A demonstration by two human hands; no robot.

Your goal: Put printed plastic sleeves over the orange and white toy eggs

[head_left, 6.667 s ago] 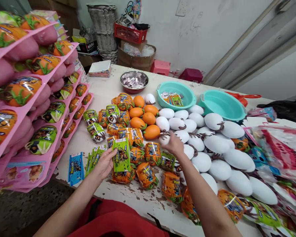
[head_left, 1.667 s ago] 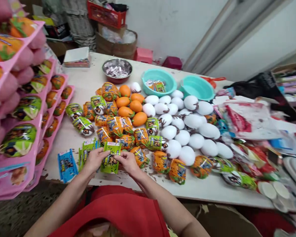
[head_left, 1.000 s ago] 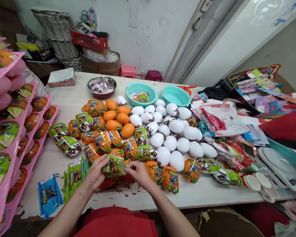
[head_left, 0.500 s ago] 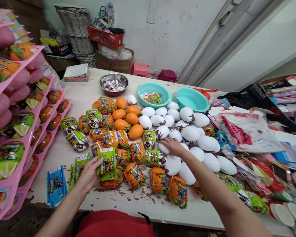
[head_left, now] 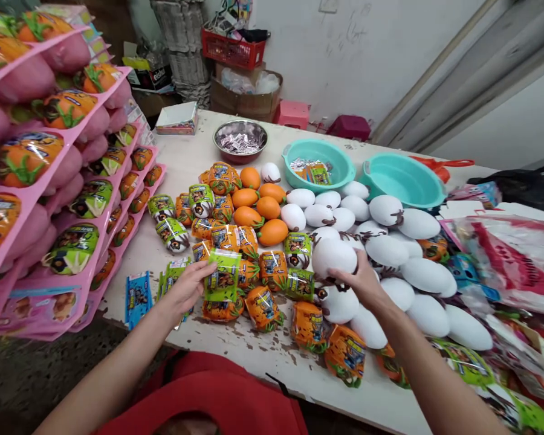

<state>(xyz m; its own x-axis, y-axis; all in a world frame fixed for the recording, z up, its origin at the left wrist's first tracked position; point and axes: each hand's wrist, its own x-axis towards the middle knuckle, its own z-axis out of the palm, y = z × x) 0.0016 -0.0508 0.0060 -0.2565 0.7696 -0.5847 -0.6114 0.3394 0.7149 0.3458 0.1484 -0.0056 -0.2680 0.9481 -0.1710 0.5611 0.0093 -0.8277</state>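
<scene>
On my feed, my left hand (head_left: 188,289) pinches a green wrapper (head_left: 225,277) and my right hand (head_left: 364,279) grips a white egg-shaped toy (head_left: 334,257) over the bench (head_left: 272,351). I judge this a pick-up; the next move calls for a soft hold.

2 hands (head_left: 187,289), 6 bare orange eggs (head_left: 273,232), 2 turquoise basins (head_left: 405,178), 1 metal bowl (head_left: 240,156)

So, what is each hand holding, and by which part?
Left grip: a green wrapper, by its left edge. Right grip: a white egg, by its dark-marked end.
</scene>
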